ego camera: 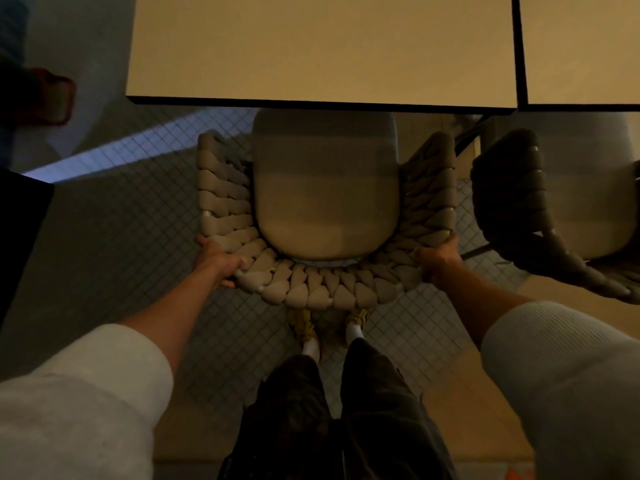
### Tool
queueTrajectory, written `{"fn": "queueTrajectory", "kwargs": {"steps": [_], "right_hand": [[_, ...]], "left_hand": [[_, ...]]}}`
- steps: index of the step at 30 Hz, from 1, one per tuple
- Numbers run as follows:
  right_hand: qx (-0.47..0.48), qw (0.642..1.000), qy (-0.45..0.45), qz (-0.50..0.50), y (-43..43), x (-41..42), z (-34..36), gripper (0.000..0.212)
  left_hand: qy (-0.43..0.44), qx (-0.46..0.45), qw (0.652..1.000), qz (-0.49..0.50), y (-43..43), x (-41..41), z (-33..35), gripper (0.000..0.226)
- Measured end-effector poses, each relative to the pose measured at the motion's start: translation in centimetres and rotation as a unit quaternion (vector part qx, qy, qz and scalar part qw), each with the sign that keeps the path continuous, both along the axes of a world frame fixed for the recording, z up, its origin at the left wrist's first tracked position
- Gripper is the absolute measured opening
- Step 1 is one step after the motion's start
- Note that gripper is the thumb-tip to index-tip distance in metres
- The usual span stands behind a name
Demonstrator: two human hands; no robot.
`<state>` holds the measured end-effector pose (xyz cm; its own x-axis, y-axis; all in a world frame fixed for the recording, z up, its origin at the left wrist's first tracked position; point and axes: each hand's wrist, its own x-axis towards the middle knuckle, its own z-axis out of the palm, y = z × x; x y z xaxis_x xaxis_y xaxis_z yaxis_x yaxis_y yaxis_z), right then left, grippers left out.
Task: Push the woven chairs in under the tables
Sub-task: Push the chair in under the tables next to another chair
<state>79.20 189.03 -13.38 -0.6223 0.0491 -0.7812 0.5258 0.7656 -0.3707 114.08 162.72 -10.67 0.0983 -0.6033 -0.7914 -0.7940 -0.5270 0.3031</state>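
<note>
A beige woven chair (311,289) with a smooth seat cushion (327,188) stands right below me, facing a pale table (322,46). Only the front edge of its seat reaches under the tabletop; most of the chair sticks out. My left hand (220,259) grips the left rear corner of the woven backrest. My right hand (438,259) grips the right rear corner. A second, darker woven chair (512,202) stands to the right, in front of a second table (581,46).
The floor is small grid tile (138,237) with a strip of bluish light at the left. My legs and yellow shoes (304,327) are just behind the chair. A dark edge (20,237) juts in at the far left, and a reddish object (52,98) lies at the upper left.
</note>
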Motion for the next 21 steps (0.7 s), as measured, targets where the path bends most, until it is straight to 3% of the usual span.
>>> {"fn": "queueTrajectory", "kwargs": {"steps": [6, 10, 14, 16, 21], "right_hand": [[0.009, 1.000, 0.025, 0.008, -0.2, -0.7, 0.6, 0.080], [0.003, 0.999, 0.037, 0.013, 0.0, -0.8, 0.8, 0.082], [0.013, 0.999, 0.035, 0.033, -0.1, -0.8, 1.3, 0.084], [0.022, 0.999, 0.026, 0.042, -0.3, -0.8, 1.4, 0.085], [0.032, 0.999, 0.009, 0.038, -0.7, -1.2, 1.1, 0.097]], "left_hand": [[0.013, -0.016, 1.000, 0.001, -2.0, -0.9, 0.4, 0.078], [-0.014, 0.007, 0.999, -0.051, -4.5, -0.4, 0.0, 0.062], [-0.069, 0.030, 0.988, -0.136, -5.0, -1.8, -0.2, 0.020], [-0.077, 0.041, 0.985, -0.152, -5.1, -2.3, -0.7, 0.015], [-0.069, 0.035, 0.988, -0.137, -5.6, -2.3, -1.7, 0.028]]}}
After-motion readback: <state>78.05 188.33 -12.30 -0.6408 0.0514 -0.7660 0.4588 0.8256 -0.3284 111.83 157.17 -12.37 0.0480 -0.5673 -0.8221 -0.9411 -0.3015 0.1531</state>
